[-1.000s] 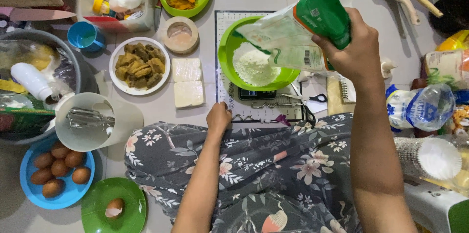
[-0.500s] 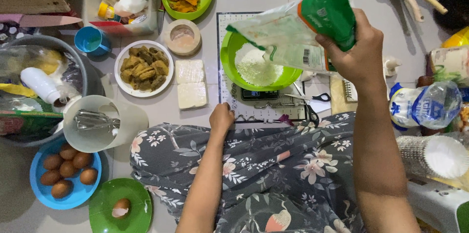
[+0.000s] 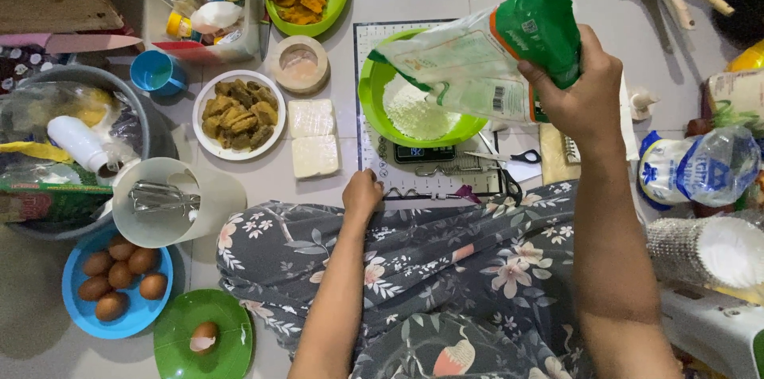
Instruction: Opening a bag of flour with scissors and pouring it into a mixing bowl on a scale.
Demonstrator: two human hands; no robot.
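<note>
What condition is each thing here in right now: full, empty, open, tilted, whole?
Flour bag: open, tilted over the bowl, held by right hand.
Green bowl: on scale, part-filled with white powder.
Left hand: closed, resting at the mat's edge.
Blue bowl: holds whole brown eggs.
Green plate: holds a broken eggshell.

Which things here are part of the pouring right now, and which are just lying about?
In use: flour bag tilted in right hand; green bowl of white powder; scale beneath; left hand resting on lap.

Lying about: scissors, eggs, white blocks, blue cup, whisk jug.
</note>
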